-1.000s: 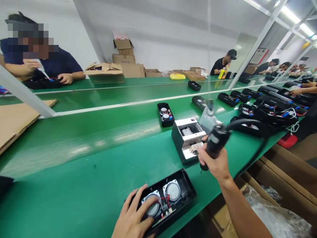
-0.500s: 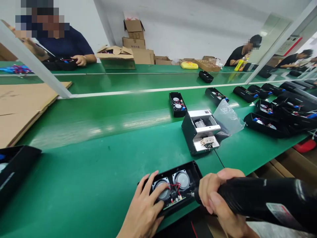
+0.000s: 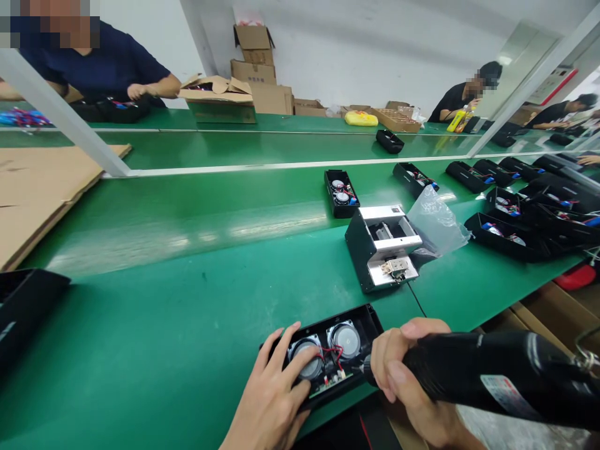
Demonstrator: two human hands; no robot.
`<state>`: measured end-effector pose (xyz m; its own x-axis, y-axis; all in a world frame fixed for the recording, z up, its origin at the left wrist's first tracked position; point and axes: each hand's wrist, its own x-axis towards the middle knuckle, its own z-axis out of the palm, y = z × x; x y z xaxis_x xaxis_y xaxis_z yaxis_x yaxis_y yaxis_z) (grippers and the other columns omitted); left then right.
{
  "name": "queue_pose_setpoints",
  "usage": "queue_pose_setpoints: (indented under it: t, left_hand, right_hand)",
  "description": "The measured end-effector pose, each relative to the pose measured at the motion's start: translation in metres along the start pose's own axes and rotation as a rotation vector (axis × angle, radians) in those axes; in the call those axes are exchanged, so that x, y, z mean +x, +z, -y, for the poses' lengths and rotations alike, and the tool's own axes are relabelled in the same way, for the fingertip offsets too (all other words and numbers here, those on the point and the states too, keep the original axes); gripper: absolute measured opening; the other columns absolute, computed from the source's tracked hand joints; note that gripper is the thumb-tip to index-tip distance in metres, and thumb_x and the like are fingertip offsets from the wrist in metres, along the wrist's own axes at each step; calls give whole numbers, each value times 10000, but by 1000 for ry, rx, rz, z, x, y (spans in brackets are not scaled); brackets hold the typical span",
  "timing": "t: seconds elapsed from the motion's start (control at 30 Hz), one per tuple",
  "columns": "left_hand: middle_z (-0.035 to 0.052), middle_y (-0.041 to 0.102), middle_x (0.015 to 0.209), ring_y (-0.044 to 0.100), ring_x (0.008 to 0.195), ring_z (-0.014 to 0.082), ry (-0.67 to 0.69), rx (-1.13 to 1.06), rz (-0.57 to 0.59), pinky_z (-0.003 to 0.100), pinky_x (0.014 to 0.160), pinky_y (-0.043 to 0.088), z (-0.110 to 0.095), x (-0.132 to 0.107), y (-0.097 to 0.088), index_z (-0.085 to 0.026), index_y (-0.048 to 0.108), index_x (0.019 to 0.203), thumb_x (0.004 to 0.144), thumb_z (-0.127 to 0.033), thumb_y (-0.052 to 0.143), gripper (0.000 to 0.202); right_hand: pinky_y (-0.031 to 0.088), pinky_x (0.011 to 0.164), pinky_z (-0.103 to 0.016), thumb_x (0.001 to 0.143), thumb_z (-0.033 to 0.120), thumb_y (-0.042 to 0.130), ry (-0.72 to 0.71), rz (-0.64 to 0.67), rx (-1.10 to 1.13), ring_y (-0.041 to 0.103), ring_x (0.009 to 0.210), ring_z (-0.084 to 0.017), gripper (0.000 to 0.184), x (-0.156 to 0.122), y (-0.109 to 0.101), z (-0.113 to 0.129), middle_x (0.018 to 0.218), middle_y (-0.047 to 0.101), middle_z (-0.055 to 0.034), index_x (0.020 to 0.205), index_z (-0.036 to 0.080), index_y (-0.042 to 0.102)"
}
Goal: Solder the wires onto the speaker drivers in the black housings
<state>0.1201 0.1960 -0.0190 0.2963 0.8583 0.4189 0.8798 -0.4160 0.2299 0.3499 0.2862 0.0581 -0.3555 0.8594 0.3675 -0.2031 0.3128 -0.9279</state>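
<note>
At the bench's near edge lies an open black speaker case point(image 3: 372, 320) with two round speakers point(image 3: 345, 340), red wires and a strip of circuit board inside. My left hand point(image 3: 281, 378) grips its left end, with fingers reaching over the rim and onto the left speaker. My right hand point(image 3: 412, 369) is wrapped around a black electric screwdriver point(image 3: 469, 362), held nearly level. The screwdriver's tip points into the case's lower right, by the end of the circuit board; whether it touches a screw is too small to tell.
A metal screw feeder point(image 3: 382, 250) stands just beyond the case, with a clear plastic bag point(image 3: 435, 225) behind it. Several more speaker cases point(image 3: 510, 237) crowd the right side. Cardboard point(image 3: 47, 187) lies at left. A co-worker point(image 3: 117, 62) sits across the bench.
The screwdriver and my right hand have shifted slightly left, and its rear end sits lower. My left hand and the case stay put. The co-worker at left has moved their arms.
</note>
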Motion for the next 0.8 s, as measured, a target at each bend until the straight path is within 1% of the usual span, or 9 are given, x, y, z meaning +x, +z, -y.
queue_pose_setpoints:
  t: [0.07, 0.13, 0.27, 0.37, 0.43, 0.53, 0.6, 0.7, 0.8]
  left_hand:
    - [-36, 718, 1355, 375, 1546, 403, -3, -9, 7, 517, 1363, 107, 0, -1, 0, -262, 681, 772, 586, -463, 1048, 457]
    - [-35, 719, 1352, 385, 1541, 406, -3, -10, 11, 523, 1354, 125, 1, -1, 0, -261, 680, 770, 598, -471, 1040, 451]
    - [-22, 725, 1334, 410, 1530, 404, 0, 0, 10, 550, 1327, 191, -1, -1, -1, -257, 682, 764, 632, -457, 1019, 414]
    - [-18, 730, 1321, 417, 1527, 395, -3, 6, 13, 556, 1320, 214, -1, 0, -2, -260, 686, 769, 657, -465, 1000, 392]
    - [-16, 728, 1322, 408, 1533, 394, 0, 11, 14, 553, 1327, 204, -2, 0, -2, -258, 679, 762, 654, -473, 996, 398]
    - [-15, 719, 1341, 383, 1550, 402, 8, 28, 11, 550, 1346, 175, -2, -1, -1, -251, 670, 748, 647, -478, 998, 411]
    - [-14, 720, 1346, 378, 1556, 407, 10, 33, 10, 549, 1357, 156, -2, -3, 1, -251, 674, 751, 649, -486, 999, 414]
    - [-10, 731, 1341, 399, 1555, 408, 2, 24, 6, 548, 1376, 121, -3, -4, 3, -254, 690, 778, 664, -492, 997, 404]
    - [-3, 736, 1350, 401, 1580, 409, -1, 7, 9, 567, 1395, 108, -4, -3, 1, -246, 697, 800, 736, -495, 965, 372]
  right_hand:
    - [442, 467, -304, 1079, 263, 557, -78, 33, 43, 475, 442, -150, 350, 3, 3, 4, 638, 494, 86, 1370, 443, 481]
    - [440, 447, -301, 1084, 244, 531, -110, 32, 51, 479, 431, -149, 354, 6, 6, 8, 640, 490, 82, 1378, 437, 484]
    - [438, 420, -318, 1066, 248, 543, -88, -22, 18, 498, 414, -169, 344, 8, 10, 11, 619, 484, 78, 1351, 437, 505]
    - [390, 391, -315, 1057, 236, 538, -101, -28, 35, 467, 393, -160, 349, 8, 9, 11, 611, 473, 78, 1356, 414, 517]
    - [374, 388, -310, 1059, 225, 528, -107, -14, 53, 452, 391, -153, 363, 9, 6, 11, 610, 469, 78, 1372, 409, 516]
    - [396, 409, -297, 1070, 232, 550, -83, -7, 90, 459, 403, -150, 357, 11, 4, 14, 602, 486, 85, 1375, 416, 521]
    - [386, 403, -280, 1078, 264, 569, -74, -58, 143, 437, 391, -139, 313, 12, 6, 17, 588, 482, 95, 1353, 410, 539]
    - [360, 384, -267, 1083, 314, 579, -70, -136, 232, 362, 357, -119, 257, 13, 14, 20, 568, 435, 113, 1326, 395, 565]
    - [332, 369, -265, 1082, 342, 595, -61, -149, 271, 303, 337, -112, 242, 13, 21, 24, 548, 385, 122, 1317, 399, 582]
